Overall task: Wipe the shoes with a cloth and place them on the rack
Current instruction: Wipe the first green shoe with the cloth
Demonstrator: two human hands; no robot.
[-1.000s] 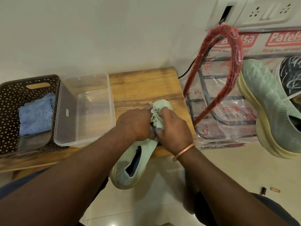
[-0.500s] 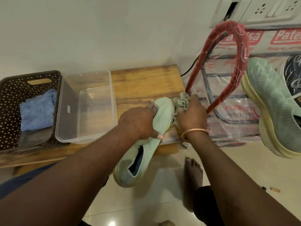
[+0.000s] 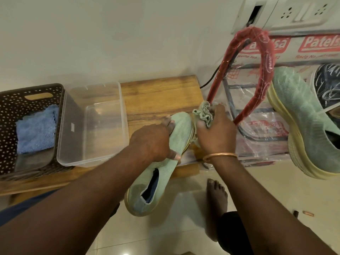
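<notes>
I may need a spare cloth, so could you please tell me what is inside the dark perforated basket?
A blue cloth lies inside the basket, toward its far side. Anything under the cloth is covered.

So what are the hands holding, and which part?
The left hand grips the green shoe across its front half. The right hand clutches a bunched green cloth at the shoe's side.

Basket (image 3: 7, 111) w/ towel (image 3: 36, 129) in it is sitting on table's (image 3: 158, 96) left, box (image 3: 103, 129) beside it, shoe (image 3: 181, 135) right of box, rack (image 3: 265, 57) right of table.
</notes>
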